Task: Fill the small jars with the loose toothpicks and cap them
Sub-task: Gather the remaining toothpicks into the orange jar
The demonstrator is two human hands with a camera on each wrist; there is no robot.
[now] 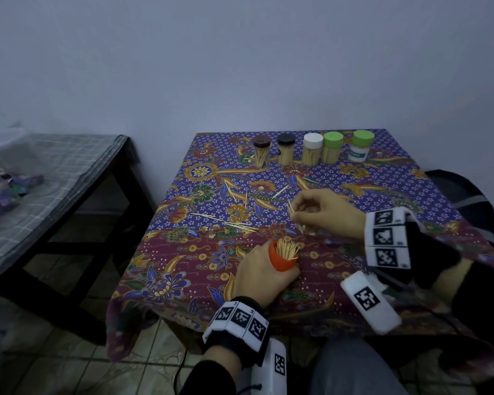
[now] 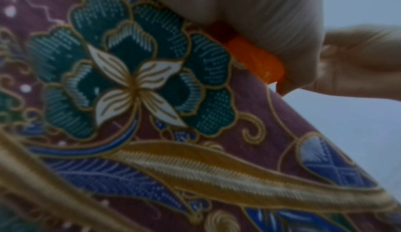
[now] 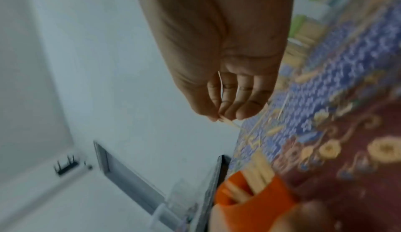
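A: Where is the orange jar (image 1: pixel 283 259) at this moment?

B: It stands on the bench (image 1: pixel 183 269), close to the front edge, on the dark red part of the flowered cloth (image 1: pixel 311 172). The left hand (image 1: pixel 261 273) is wrapped around it from the left side, fingers curled on its wall. The jar has no cap and is full of toothpicks, whose tips stick out above the rim.

A: And the right hand (image 1: pixel 324 210)?

B: It is above the cloth, behind the orange jar and to its right. Thumb and fingertips are closed in a pinch on a few toothpicks (image 3: pixel 228 122). In the right wrist view the thin sticks come out below the fingertips.

A: Are there more toothpicks on the bench?

B: Yes. The loose toothpicks (image 1: pixel 234 222) lie scattered on the cloth behind the orange jar, between it and the row of jars.

A: Which row?

B: Five capped jars at the back edge, far behind the orange jar: a brown-capped jar (image 1: pixel 261 151), a black-capped jar (image 1: pixel 285 149), a white-capped jar (image 1: pixel 313 149), a green-capped jar (image 1: pixel 332 148) and a second green-capped jar (image 1: pixel 361 145) with a label. The first four show toothpicks inside.
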